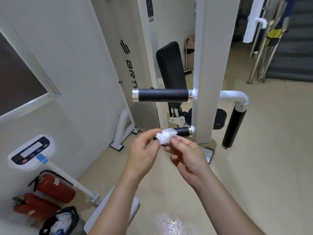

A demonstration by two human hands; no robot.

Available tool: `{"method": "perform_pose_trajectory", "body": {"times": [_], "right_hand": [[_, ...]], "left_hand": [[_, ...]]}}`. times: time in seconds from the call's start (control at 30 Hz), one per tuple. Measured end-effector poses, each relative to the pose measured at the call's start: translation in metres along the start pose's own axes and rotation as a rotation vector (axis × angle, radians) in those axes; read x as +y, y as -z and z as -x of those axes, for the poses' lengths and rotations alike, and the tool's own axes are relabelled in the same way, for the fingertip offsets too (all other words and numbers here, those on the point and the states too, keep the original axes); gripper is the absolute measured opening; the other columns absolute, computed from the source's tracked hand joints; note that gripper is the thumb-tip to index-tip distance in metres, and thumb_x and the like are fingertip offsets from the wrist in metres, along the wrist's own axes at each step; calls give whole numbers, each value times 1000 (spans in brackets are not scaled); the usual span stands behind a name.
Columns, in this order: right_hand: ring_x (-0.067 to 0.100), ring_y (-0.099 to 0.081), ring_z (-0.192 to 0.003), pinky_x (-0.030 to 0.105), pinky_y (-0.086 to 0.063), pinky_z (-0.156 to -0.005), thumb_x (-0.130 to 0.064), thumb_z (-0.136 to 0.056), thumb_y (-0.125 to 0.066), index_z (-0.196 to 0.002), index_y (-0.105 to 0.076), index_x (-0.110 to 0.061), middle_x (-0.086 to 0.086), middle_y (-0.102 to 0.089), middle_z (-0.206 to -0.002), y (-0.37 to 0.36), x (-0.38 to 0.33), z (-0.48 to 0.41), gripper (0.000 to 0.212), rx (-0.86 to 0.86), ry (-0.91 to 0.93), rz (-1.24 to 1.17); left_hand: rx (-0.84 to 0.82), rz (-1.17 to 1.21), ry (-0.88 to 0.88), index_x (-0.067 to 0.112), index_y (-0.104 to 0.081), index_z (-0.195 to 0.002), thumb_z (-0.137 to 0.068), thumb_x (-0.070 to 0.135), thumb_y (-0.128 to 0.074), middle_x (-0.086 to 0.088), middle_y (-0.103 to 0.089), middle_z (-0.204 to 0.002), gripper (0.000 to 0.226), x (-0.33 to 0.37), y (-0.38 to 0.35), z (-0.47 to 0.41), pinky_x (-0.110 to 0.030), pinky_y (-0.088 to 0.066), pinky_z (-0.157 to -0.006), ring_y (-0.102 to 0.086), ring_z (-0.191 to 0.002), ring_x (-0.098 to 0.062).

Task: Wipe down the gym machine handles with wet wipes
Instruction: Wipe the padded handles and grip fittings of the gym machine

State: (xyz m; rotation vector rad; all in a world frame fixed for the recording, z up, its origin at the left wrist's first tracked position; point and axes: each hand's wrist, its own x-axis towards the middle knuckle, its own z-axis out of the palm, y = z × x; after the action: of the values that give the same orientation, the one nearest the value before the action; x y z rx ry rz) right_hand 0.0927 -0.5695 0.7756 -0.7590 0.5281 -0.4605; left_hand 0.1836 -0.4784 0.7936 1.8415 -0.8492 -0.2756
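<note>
The wet wipe sat bunched into a white wad just below the centre of the view, pinched from both sides. It overlapped the free end of the lower handle, a short black grip jutting out from the white post. Whether the wipe touched that grip could not be told.

The step in hand looked like readying the wipe. It would go better shaken out flatter, so that a broad damp face could wrap round the grip and be drawn along its length, chrome collars included, not dabbed on as a ball.

The left hand, at nine o'clock of the wipe, had its fingers curled in and nipped the wad's left edge. The right hand, at four o'clock, pinched the right edge between thumb and forefinger, with the other fingers loosely bent beneath. Neither hand held anything else.

Two more grips waited: the upper handle at twelve o'clock of the wipe, horizontal and bare, and a hanging handle at three o'clock. A black back pad stood behind the upper grip. Far off at eight o'clock lay two red fire extinguishers and a black bin bag.
</note>
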Motion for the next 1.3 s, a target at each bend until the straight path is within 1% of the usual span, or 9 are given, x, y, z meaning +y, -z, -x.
{"method": "perform_pose_trajectory", "body": {"times": [0.17, 0.3, 0.47, 0.57, 0.67, 0.8, 0.97, 1.13, 1.3], "right_hand": [[10, -47, -54, 20, -37, -55, -16, -88, -64, -76, -71, -10, 1, -63, -59, -5, -29, 28, 15, -4, 249, 355], [11, -45, -56, 21, -38, -57, -23, -88, -64, -63, -65, -20, 0, -56, -55, -12, -46, 52, 26, -55, 376, 506], [14, -66, -82, 20, -46, -54, -27, -95, -50, -97, -66, -9, 7, -73, -96, -18, -64, 71, 23, -134, 280, 209], [15, -69, -75, 17, -47, -46, -23, -97, -48, -103, -62, -1, 11, -74, -97, -23, -71, 79, 27, -101, 225, -35], [9, -64, -59, 14, -44, -41, -21, -96, -51, -89, -63, -7, 6, -73, -78, -22, -82, 83, 20, 1, 265, -135], [7, -60, -55, 16, -47, -46, -19, -95, -54, -71, -60, -14, -1, -66, -63, -23, -97, 83, 25, 81, 387, -14], [9, -60, -67, 24, -53, -55, -26, -89, -59, -83, -62, -14, 1, -61, -75, -32, -100, 80, 14, -99, 437, 281], [11, -58, -71, 24, -50, -56, -25, -86, -62, -84, -63, -18, 2, -60, -79, -36, -106, 80, 8, -298, 392, 415], [18, -58, -69, 25, -50, -55, -13, -91, -60, -81, -64, -12, 10, -61, -73, -39, -109, 69, 11, -201, 528, 492]], "left_hand": [[-136, 414, -33, 18, -65, -116, -84, 15, -70, -4, -72, -101, 32, 31, 4, 31, -26, -55, -81, -67, -94, -18], [49, 600, 56, 10, -67, -90, -81, 23, -64, -3, -69, -81, 15, 47, 5, 39, -26, -54, -66, -63, -73, -15], [158, 1030, 165, 12, -59, -85, -92, 13, -52, -6, -64, -70, 10, 58, 11, 48, -24, -56, -67, -67, -70, -15], [135, 1049, 142, 13, -60, -83, -88, 10, -54, -7, -63, -67, 8, 62, 16, 55, -19, -54, -56, -60, -56, -14], [73, 928, 120, 13, -67, -81, -86, 7, -59, -6, -57, -65, 11, 54, 28, 57, -16, -44, -47, -49, -50, -11], [-328, 451, 65, 20, -72, -92, -79, 11, -68, -10, -66, -71, 16, 42, 50, 65, -22, -48, -61, -61, -63, -16], [-330, -616, -106, 52, -55, -117, -82, 34, -66, 28, -59, -120, 42, 38, 58, 61, -22, -42, -98, -51, -115, 4], [-206, 251, -134, 42, -58, -118, -75, 50, -68, 14, -66, -117, 45, 70, 36, 42, -26, -51, -90, -59, -113, -6], [-109, 506, -96, 9, -68, -87, -76, 27, -69, -3, -71, -76, 21, 96, 20, 30, -20, -48, -60, -63, -68, -12]]}}
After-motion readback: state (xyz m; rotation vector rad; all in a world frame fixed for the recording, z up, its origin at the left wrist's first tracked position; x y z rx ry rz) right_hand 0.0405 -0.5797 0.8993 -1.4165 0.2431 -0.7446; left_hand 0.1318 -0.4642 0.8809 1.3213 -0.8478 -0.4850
